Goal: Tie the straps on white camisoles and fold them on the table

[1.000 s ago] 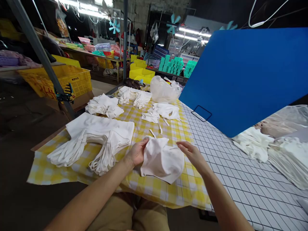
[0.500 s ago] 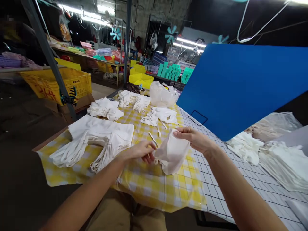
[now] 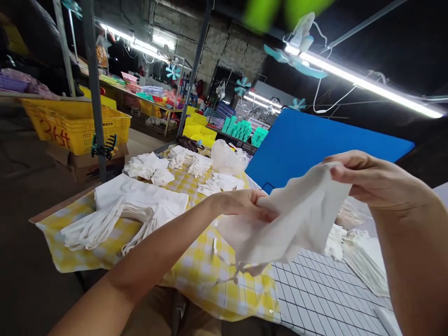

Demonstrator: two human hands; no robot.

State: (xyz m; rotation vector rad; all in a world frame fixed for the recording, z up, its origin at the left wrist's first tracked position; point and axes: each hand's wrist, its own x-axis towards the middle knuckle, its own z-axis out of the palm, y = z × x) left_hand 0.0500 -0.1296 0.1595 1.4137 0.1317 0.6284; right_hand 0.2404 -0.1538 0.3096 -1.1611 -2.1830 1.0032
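Note:
A thin white cloth piece (image 3: 297,224) is stretched in the air between my hands, with a narrow string dangling from its lower edge. My right hand (image 3: 371,179) pinches its upper right corner between thumb and fingers. At its left side, my left hand (image 3: 248,205) grips the cloth, some fingers hidden by the fabric. Left of my left forearm, a neat stack of white cloth pieces with long straps (image 3: 140,198) lies on the yellow checked tablecloth (image 3: 196,266). Behind my left hand are some loose white pieces (image 3: 219,183).
Farther back sit a crumpled white pile (image 3: 150,168), another strapped stack (image 3: 189,158) and a clear plastic bag (image 3: 229,156). A blue board (image 3: 315,140) stands at the right, with more white cloth (image 3: 367,261) beside it. A yellow crate (image 3: 77,123) is beyond the post.
Both hands have risen and moved right, bringing the cloth up closer to my view. The cloth is now spread wider, and my left hand has closed on it. My view has tilted up.

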